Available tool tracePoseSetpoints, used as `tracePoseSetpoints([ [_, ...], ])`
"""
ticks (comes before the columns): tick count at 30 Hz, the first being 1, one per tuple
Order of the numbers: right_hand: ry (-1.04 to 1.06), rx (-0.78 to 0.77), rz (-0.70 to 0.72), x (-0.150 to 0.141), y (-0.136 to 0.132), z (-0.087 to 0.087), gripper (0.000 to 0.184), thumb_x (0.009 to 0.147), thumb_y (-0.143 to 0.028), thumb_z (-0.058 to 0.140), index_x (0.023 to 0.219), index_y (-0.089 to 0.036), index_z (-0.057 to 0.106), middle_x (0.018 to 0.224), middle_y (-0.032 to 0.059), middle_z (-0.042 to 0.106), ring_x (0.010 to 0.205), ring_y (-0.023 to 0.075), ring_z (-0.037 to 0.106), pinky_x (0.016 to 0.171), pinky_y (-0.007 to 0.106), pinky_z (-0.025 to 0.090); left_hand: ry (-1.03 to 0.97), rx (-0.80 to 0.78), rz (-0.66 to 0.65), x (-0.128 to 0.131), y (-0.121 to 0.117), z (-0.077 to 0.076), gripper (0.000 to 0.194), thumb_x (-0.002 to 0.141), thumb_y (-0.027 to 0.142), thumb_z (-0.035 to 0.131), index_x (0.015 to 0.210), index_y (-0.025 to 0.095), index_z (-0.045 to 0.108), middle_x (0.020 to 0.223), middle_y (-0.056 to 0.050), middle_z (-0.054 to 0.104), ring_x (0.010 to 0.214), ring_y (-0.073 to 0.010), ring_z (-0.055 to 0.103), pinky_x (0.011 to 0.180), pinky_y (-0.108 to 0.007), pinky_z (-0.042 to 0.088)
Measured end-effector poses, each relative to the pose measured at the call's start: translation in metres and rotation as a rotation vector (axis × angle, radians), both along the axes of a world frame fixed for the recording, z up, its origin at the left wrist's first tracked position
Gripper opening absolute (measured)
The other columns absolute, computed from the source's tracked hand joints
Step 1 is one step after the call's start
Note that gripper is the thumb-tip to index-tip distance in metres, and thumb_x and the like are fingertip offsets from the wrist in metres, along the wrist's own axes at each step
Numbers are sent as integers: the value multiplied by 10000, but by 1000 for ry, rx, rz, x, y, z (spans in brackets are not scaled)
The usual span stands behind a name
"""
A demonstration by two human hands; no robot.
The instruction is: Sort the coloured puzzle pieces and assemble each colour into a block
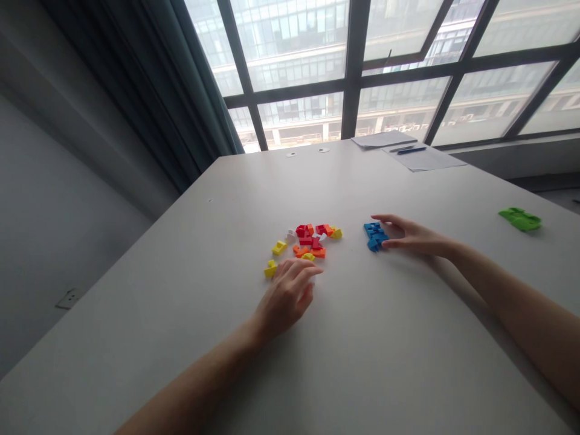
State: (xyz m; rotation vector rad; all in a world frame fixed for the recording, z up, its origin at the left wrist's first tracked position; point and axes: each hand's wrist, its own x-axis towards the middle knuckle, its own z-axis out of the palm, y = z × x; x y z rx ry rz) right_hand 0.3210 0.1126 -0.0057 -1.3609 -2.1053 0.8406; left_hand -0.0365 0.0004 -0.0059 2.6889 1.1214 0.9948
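My left hand is at the near side of a loose pile of small plastic blocks, its fingers spread and bent over the table. Around it lie yellow blocks, red blocks, orange blocks and a white block. Whatever is under the left fingers is partly hidden. To the right, my right hand has thumb and fingers apart beside a small cluster of blue blocks. Its fingertips are at the cluster's right edge; I cannot tell whether they touch it.
A group of green blocks lies far right on the white table. Papers and a blue pen rest at the back right, near the windows. Dark curtains hang at the left.
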Motion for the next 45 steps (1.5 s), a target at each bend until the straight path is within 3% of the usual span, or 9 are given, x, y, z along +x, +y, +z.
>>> tracePoseSetpoints([
  [4,69,45,-114,-5,-3,-4,540,816,-536,612,1269,-243,590,1234,104,642,1121,308,619,943,455,520,-2,-2,-10,0,0,-1,327,857,51,499,1137,204,572,1107,-73,623,1086,-227,540,986,-426,451],
  [10,79,445,-230,-18,-39,3,233,894,-358,517,1022,-252,680,1121,76,682,1061,267,637,895,442,531,16,-29,-27,0,1,-1,325,850,60,513,1140,194,573,1120,-81,619,1101,-235,533,994,-432,450],
  [13,28,538,-175,-26,-67,8,186,904,-287,508,954,-261,685,1026,65,700,973,252,657,864,431,532,44,-50,-16,1,2,-1,323,843,74,533,1140,194,575,1144,-90,611,1119,-248,527,1001,-453,449],
  [17,14,550,-15,-31,-91,5,182,914,-206,496,920,-265,668,981,57,698,921,222,658,798,374,545,57,-55,24,2,1,-1,310,852,72,532,1134,193,576,1158,-92,606,1120,-249,526,978,-446,474],
  [24,-34,586,183,-31,-94,-1,218,914,-122,474,984,-252,634,975,77,661,945,211,613,789,359,524,59,-57,113,0,0,-1,308,858,13,505,1080,199,607,1186,-81,572,1162,-248,488,1001,-452,460],
  [30,-58,544,235,-29,-93,-4,220,917,-122,474,1013,-254,622,1018,85,643,953,206,601,801,353,515,82,-47,200,0,3,0,373,846,-30,476,1082,222,614,1203,-75,571,1192,-261,473,985,-480,455],
  [33,-59,525,231,-30,-93,-4,207,920,-131,472,995,-248,627,1013,87,644,945,202,606,797,341,513,62,4,131,0,2,0,351,851,-2,494,1111,208,603,1193,-87,574,1165,-252,490,980,-456,462],
  [41,-64,484,222,-32,-94,-2,185,925,-161,483,971,-239,645,1021,83,642,926,184,619,804,305,506,125,-23,-263,2,-4,6,325,841,15,489,1091,195,592,1141,-54,661,1095,-182,555,989,-354,448],
  [45,-66,477,215,-32,-94,-1,177,929,-175,484,953,-239,647,1013,84,646,916,185,624,801,304,508,145,-40,-339,2,-2,8,285,840,19,480,1017,201,611,1079,-33,694,1056,-158,584,993,-336,438],
])
